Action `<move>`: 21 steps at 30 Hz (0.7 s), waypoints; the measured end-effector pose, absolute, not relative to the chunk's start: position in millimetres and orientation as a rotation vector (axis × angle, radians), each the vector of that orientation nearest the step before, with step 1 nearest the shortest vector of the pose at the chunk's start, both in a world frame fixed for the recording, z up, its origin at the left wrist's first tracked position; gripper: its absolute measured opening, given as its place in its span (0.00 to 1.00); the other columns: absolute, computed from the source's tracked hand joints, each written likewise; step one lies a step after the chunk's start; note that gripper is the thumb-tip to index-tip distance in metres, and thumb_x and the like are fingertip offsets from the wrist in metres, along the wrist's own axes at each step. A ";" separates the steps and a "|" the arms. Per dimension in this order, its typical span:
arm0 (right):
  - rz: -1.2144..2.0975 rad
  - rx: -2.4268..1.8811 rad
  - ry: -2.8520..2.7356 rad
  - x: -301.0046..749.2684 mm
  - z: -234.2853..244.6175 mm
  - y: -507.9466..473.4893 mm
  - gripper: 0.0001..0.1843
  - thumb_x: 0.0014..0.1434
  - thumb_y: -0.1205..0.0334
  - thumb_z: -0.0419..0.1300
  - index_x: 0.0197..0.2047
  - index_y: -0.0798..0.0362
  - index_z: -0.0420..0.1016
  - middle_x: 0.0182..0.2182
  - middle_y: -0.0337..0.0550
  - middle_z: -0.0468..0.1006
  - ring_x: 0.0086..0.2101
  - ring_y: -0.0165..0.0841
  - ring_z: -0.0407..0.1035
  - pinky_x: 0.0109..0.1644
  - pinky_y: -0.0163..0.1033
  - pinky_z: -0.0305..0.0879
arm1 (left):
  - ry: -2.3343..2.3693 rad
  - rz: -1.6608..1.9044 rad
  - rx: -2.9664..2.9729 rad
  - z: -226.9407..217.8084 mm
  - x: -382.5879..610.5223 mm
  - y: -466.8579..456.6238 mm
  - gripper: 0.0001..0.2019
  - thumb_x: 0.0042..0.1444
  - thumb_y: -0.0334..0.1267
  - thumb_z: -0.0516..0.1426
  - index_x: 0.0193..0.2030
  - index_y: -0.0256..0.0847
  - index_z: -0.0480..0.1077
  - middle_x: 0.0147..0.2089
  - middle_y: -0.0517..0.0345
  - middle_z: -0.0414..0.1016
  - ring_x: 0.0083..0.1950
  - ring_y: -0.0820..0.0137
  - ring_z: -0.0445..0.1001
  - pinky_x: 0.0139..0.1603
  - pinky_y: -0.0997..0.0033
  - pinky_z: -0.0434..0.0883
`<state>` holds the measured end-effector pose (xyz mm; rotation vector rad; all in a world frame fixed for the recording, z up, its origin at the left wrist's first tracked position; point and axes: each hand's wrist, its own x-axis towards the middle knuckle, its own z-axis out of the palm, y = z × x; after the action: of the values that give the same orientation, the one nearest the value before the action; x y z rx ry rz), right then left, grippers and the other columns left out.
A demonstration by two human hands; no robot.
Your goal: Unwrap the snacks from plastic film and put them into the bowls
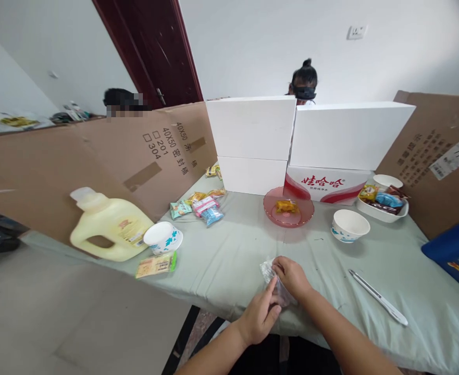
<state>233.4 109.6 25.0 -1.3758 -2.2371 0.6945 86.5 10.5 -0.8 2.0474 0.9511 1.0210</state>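
A crumpled clear plastic bag (267,269) is between my hands at the table's near edge. My right hand (293,279) is closed, its fingertips pinching the bag's upper part. With its index finger stretched along the plastic, my left hand (259,316) grips the bag from the near left side; part of its hold is hidden. Beyond them stands a pink glass bowl (269,211) with a yellow-wrapped snack (286,206) in it. Right of that bowl is a white paper bowl with a blue pattern (349,227). A white pen (377,297) lies right of my right arm.
At left stand a yellow jug (112,226), a paper bowl (162,237) and a cracker packet (156,264). Wrapped snacks (205,205) lie behind. White boxes (252,130) and cardboard (143,161) wall the back. A snack dish (385,212) and blue container (456,252) are right.
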 end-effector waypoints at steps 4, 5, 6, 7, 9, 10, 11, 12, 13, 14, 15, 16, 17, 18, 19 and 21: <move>0.616 -1.476 -2.283 228.8 14.4 105.8 0.12 0.65 0.58 0.49 0.41 0.50 0.72 0.40 0.43 0.78 0.39 0.33 0.72 0.41 0.35 0.60 | 1.080 1.089 2.201 -0.9 89.4 3.5 0.28 0.62 0.36 0.51 0.68 0.37 0.48 0.55 0.43 0.71 0.52 0.60 0.71 0.52 0.56 0.70; 0.603 -1.494 -2.300 228.4 14.4 104.9 0.12 0.65 0.57 0.49 0.42 0.50 0.72 0.41 0.43 0.78 0.40 0.33 0.71 0.42 0.35 0.59 | 1.115 1.090 2.260 0.7 90.8 0.9 0.25 0.60 0.35 0.52 0.64 0.37 0.54 0.54 0.44 0.71 0.53 0.59 0.70 0.53 0.55 0.70; 0.593 -1.510 -2.318 227.9 15.5 104.8 0.12 0.65 0.56 0.50 0.42 0.50 0.71 0.41 0.43 0.78 0.40 0.33 0.71 0.41 0.35 0.58 | 1.146 1.080 2.310 2.4 92.4 -2.0 0.21 0.59 0.34 0.52 0.60 0.38 0.60 0.51 0.46 0.73 0.53 0.58 0.69 0.53 0.54 0.69; 0.585 -1.526 -2.337 227.3 17.3 105.4 0.12 0.65 0.55 0.50 0.41 0.50 0.71 0.40 0.42 0.78 0.40 0.33 0.71 0.41 0.34 0.58 | 1.173 1.061 2.348 3.9 94.2 -5.1 0.18 0.58 0.33 0.52 0.56 0.38 0.64 0.47 0.49 0.75 0.52 0.58 0.69 0.53 0.53 0.69; 0.573 -1.565 -2.373 225.1 22.4 108.3 0.12 0.64 0.53 0.52 0.40 0.50 0.71 0.38 0.42 0.78 0.38 0.33 0.71 0.39 0.35 0.57 | 1.228 1.032 2.392 5.6 97.5 -12.0 0.12 0.57 0.31 0.52 0.47 0.40 0.69 0.42 0.51 0.76 0.50 0.59 0.68 0.51 0.54 0.70; 0.570 -1.588 -2.390 223.5 25.1 110.3 0.12 0.64 0.52 0.52 0.39 0.50 0.71 0.37 0.42 0.78 0.37 0.33 0.71 0.38 0.35 0.56 | 1.257 1.026 2.408 5.4 98.6 -15.6 0.11 0.57 0.30 0.52 0.45 0.40 0.70 0.42 0.51 0.75 0.50 0.60 0.68 0.50 0.55 0.70; 0.566 -1.613 -2.404 221.6 27.5 112.3 0.12 0.63 0.51 0.53 0.38 0.50 0.71 0.36 0.42 0.78 0.36 0.33 0.72 0.37 0.35 0.56 | 1.281 1.022 2.426 4.7 98.9 -19.0 0.11 0.57 0.29 0.52 0.44 0.40 0.71 0.43 0.51 0.75 0.50 0.60 0.68 0.50 0.55 0.70; 0.564 -1.639 -2.415 219.4 29.6 114.1 0.13 0.63 0.51 0.53 0.38 0.50 0.71 0.36 0.43 0.78 0.36 0.34 0.72 0.36 0.35 0.55 | 1.295 1.020 2.447 3.4 98.5 -22.2 0.11 0.56 0.29 0.52 0.44 0.40 0.71 0.44 0.50 0.74 0.51 0.59 0.67 0.50 0.55 0.70; 0.562 -1.663 -2.424 217.3 31.2 115.5 0.13 0.62 0.51 0.54 0.38 0.51 0.71 0.35 0.43 0.78 0.35 0.34 0.72 0.36 0.35 0.55 | 1.311 1.024 2.466 1.8 97.2 -24.8 0.11 0.56 0.29 0.52 0.44 0.40 0.71 0.46 0.49 0.73 0.52 0.59 0.67 0.50 0.55 0.70; 0.563 -1.684 -2.431 215.3 32.4 116.4 0.13 0.62 0.51 0.54 0.38 0.51 0.70 0.35 0.44 0.78 0.35 0.35 0.72 0.35 0.36 0.55 | 1.334 1.033 2.479 0.2 95.2 -26.8 0.12 0.56 0.29 0.52 0.45 0.40 0.71 0.47 0.48 0.72 0.52 0.58 0.67 0.51 0.54 0.70; 0.564 -1.702 -2.434 213.5 33.2 116.8 0.13 0.62 0.51 0.54 0.39 0.51 0.70 0.36 0.44 0.78 0.35 0.35 0.72 0.35 0.36 0.54 | 1.372 1.051 2.480 -1.1 92.6 -27.8 0.12 0.56 0.29 0.51 0.45 0.39 0.70 0.48 0.46 0.71 0.52 0.59 0.68 0.51 0.54 0.71; 0.567 -1.717 -2.436 212.2 33.6 116.9 0.13 0.62 0.51 0.55 0.39 0.52 0.70 0.36 0.45 0.78 0.35 0.35 0.72 0.35 0.36 0.54 | 1.415 1.073 2.471 -1.9 89.6 -27.8 0.13 0.56 0.29 0.51 0.46 0.39 0.70 0.49 0.45 0.70 0.51 0.59 0.68 0.50 0.54 0.71; 0.571 -1.726 -2.435 211.4 33.9 116.8 0.13 0.62 0.51 0.55 0.39 0.52 0.70 0.37 0.45 0.78 0.36 0.35 0.72 0.35 0.36 0.54 | 1.446 1.089 2.455 -2.0 86.6 -26.8 0.13 0.57 0.30 0.51 0.48 0.39 0.69 0.50 0.45 0.69 0.51 0.59 0.69 0.50 0.54 0.71; 0.577 -1.730 -2.432 211.2 34.1 116.8 0.12 0.62 0.51 0.55 0.40 0.51 0.70 0.37 0.45 0.78 0.36 0.35 0.72 0.35 0.36 0.54 | 1.449 1.092 2.441 -1.4 83.9 -25.0 0.13 0.58 0.31 0.51 0.50 0.39 0.67 0.49 0.45 0.70 0.50 0.59 0.69 0.50 0.54 0.71; 0.584 -1.732 -2.426 211.7 34.4 117.2 0.12 0.62 0.52 0.55 0.40 0.51 0.70 0.37 0.45 0.78 0.36 0.34 0.72 0.35 0.35 0.54 | 1.418 1.078 2.432 -0.1 81.8 -22.7 0.14 0.59 0.32 0.51 0.52 0.39 0.66 0.49 0.45 0.70 0.49 0.59 0.69 0.50 0.54 0.71; 0.604 -1.736 -2.407 214.3 35.1 119.5 0.10 0.63 0.54 0.54 0.39 0.51 0.71 0.35 0.45 0.79 0.35 0.34 0.72 0.34 0.35 0.53 | 1.300 1.033 2.417 3.3 79.7 -17.9 0.16 0.59 0.34 0.52 0.54 0.40 0.64 0.47 0.47 0.72 0.49 0.59 0.69 0.50 0.54 0.70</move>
<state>214.3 119.5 35.1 -1.7361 -2.4068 0.6036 79.7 -17.9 3.3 2.4167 1.3005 1.0327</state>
